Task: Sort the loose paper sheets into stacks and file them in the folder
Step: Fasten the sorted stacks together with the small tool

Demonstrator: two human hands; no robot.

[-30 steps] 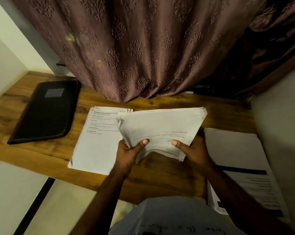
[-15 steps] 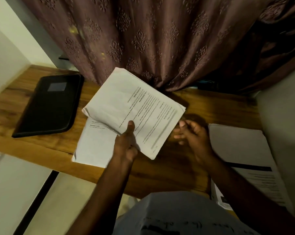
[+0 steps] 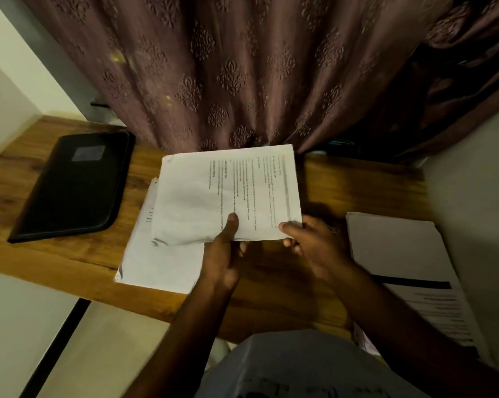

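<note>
We see a wooden desk (image 3: 56,262) with a black folder (image 3: 70,185) lying closed at its left end, well apart from both hands. A patterned mauve curtain (image 3: 228,76) hangs behind the desk, its hem reaching down to the far edge just beyond the held papers. On the desk in the middle lies a white paper stack (image 3: 159,265), and at the right end a second pile of sheets (image 3: 400,254) with a dark printed bar across it rests against the pale wall (image 3: 477,196). Above the middle stack we see the bundle of sheets (image 3: 228,193) held up, printed side toward us with the text running sideways; it hides the far part of the stack beneath it. The left hand (image 3: 223,257) pinches the bundle's near edge, thumb on top and fingers underneath. The right hand (image 3: 314,245) pinches the near right corner, thumb on the printed face. A small metal clip seems to lie just beside the right hand, too small for us to be sure. Half a second ago the bundle was tilted diagonally in the left hand alone, with the right hand open beside it; now it sits squarer and both hands hold it.
</note>
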